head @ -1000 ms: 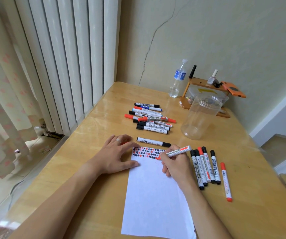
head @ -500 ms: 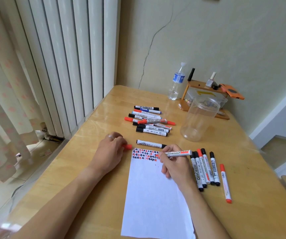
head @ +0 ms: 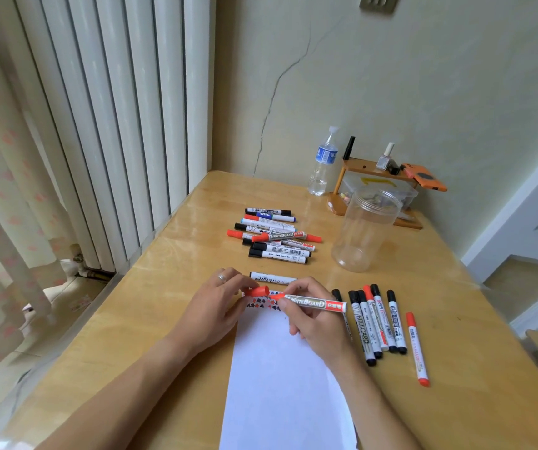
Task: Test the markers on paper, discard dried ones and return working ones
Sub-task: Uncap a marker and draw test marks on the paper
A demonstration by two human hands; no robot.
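My right hand (head: 318, 315) grips a red whiteboard marker (head: 314, 303) held level above the top of the white paper (head: 280, 378), its bare tip pointing left. My left hand (head: 215, 306) pinches the red cap (head: 259, 292) just left of that tip, a small gap between them. Red and black test marks run along the paper's top edge. A black-capped marker (head: 272, 277) lies just beyond the paper. A pile of several markers (head: 275, 235) sits farther back. A row of several markers (head: 378, 323) lies right of the paper, with one red marker (head: 417, 349) apart.
An empty clear plastic jar (head: 366, 228) stands at the back right. Behind it are a water bottle (head: 323, 164) and a small wooden shelf (head: 374, 167) holding small items against the wall. The wooden table (head: 163, 287) ends at the left by a radiator.
My right hand lifted the marker off the paper and turned it level. My left hand left the paper, picked up the red cap and brought it to the marker's tip.
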